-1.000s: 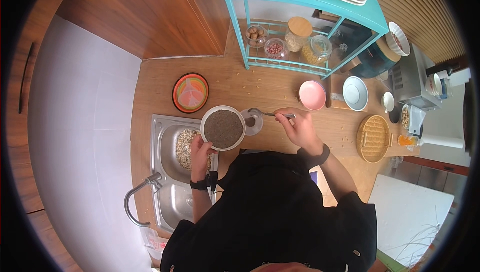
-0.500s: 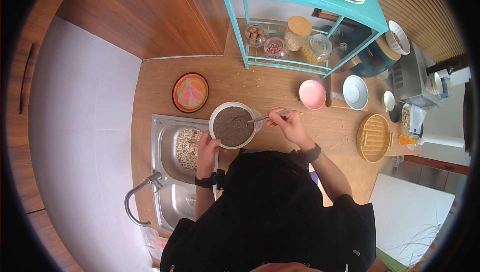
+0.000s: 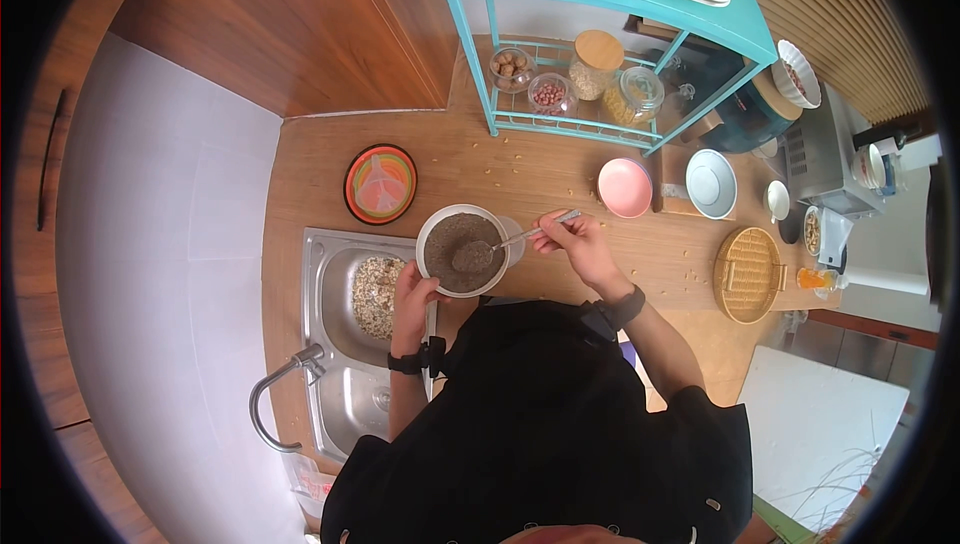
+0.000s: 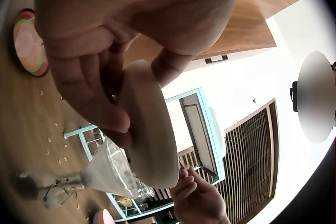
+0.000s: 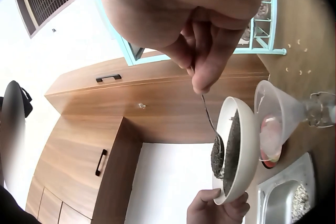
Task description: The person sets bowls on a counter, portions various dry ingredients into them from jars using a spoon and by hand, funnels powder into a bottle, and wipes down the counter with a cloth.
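My left hand [image 3: 410, 306] grips a white bowl [image 4: 149, 129] by its side, thumb at the rim and fingers underneath. Dark grey-brown grains [image 3: 450, 239] fill much of it. With my right hand [image 3: 585, 252] I pinch a metal spoon [image 3: 540, 229] by the handle. Its head, heaped with the same grains, hangs over the bowl. A clear plastic funnel [image 5: 283, 109] stands in the neck of a glass bottle [image 5: 321, 109] with a wire clasp. In the head view the bowl partly covers the funnel.
A sink [image 3: 330, 244] holding pale mixed bits lies left of the bowl. Colourful stacked plates [image 3: 410, 184] sit beyond it. Farther right are a pink bowl [image 3: 625, 189], a light-blue bowl [image 3: 711, 186] and a woven basket [image 3: 748, 279]. A turquoise rack [image 3: 490, 94] with jars stands behind.
The bowl has moved right, over part of the funnel. The spoon has gone from above the funnel into the bowl and come up heaped with grains.
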